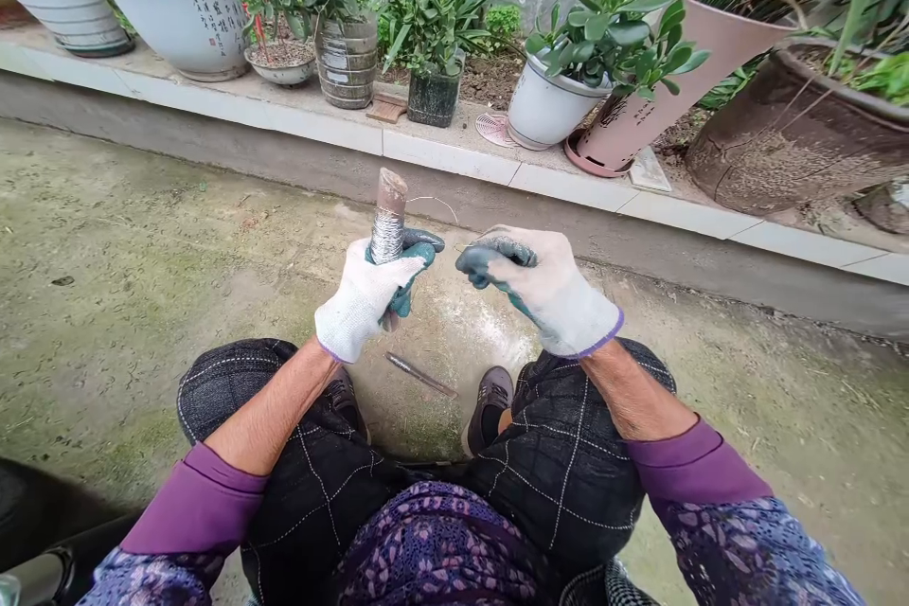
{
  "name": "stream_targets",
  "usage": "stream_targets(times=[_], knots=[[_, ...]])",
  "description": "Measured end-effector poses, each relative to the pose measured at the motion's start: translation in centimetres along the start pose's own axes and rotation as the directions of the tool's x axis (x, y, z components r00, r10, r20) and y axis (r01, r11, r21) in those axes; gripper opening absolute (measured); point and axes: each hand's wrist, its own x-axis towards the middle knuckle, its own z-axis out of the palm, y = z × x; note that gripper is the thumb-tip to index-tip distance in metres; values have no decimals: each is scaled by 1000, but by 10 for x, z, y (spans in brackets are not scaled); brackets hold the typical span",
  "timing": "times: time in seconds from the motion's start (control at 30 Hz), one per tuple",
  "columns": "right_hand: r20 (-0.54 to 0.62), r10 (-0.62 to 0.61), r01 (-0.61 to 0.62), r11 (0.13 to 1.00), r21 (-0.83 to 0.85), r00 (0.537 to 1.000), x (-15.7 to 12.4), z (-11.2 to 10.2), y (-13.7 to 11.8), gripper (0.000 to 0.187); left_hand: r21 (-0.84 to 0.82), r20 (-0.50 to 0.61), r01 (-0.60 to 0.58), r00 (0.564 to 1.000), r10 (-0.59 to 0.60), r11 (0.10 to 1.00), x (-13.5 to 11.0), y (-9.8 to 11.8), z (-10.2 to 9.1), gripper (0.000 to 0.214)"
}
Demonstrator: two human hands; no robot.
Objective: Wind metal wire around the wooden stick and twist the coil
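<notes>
My left hand (369, 298) wears a white knit glove (362, 298) with a blue-green rubber palm and grips a spool of silver wire (387, 232) wound on a brownish core. A thin wire strand (433, 201) arcs from the spool toward my right hand (543, 289). That hand wears a matching glove, and its fingertips curl together at the strand's end. A short metal rod (420, 374) lies on the ground below my hands, between my feet.
I am seated, with dark stitched trousers (568, 464) over my knees and a dark shoe (490, 407) on the mossy concrete ground (142, 256). Ahead, a low concrete ledge (447, 156) holds several potted plants, including a white pot (546, 109).
</notes>
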Motion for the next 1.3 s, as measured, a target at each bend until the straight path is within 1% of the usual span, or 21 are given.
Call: stream_targets(times=[0.07,0.17,0.27,0.37,0.43,0.5,0.6,0.67,0.73,0.8,0.87,0.93,1.03,1.13,1.2,1.3], knots=[[30,54,-58,987,148,998,0,1,-2,48,-8,-5,-10,1000,10,1000,0,0,0,38],[45,114,-122,956,268,992,2,3,-1,61,-31,8,-23,1000,23,999,1,-1,0,39],[39,180,-181,907,381,983,7,3,4,65,-31,-30,-45,999,44,998,3,-4,0,39],[48,265,-252,824,507,963,11,5,9,60,31,-121,-83,989,86,996,6,-6,-1,39],[112,331,-335,755,563,937,12,8,10,56,80,-175,-106,977,119,991,7,-8,-2,40],[232,373,-435,680,590,898,12,11,11,55,124,-208,-119,968,143,985,8,-10,-3,40],[385,381,-542,591,598,841,11,17,11,54,183,-220,-136,959,175,974,8,-13,-3,40],[413,378,-560,566,606,829,10,18,10,48,197,-206,-159,958,199,967,9,-16,-2,40],[384,376,-537,568,624,843,9,19,7,40,199,-187,-173,960,210,965,9,-19,-2,40],[337,363,-494,589,639,869,9,18,4,35,200,-169,-171,964,206,965,10,-21,-2,39],[311,337,-458,611,646,889,8,17,1,34,203,-163,-167,966,201,965,11,-22,-1,39],[302,319,-439,618,652,898,7,16,1,36,201,-166,-163,966,198,966,12,-21,-1,40],[288,313,-423,600,679,905,7,14,3,35,192,-179,-143,968,178,971,13,-20,1,40],[237,310,-382,597,705,921,8,12,5,33,182,-194,-103,971,138,978,13,-18,3,38],[187,309,-348,627,697,932,9,11,5,33,180,-171,-84,978,115,980,10,-14,3,38],[115,300,-304,719,625,947,8,11,5,30,203,-79,-76,993,93,976,5,-5,0,37]])
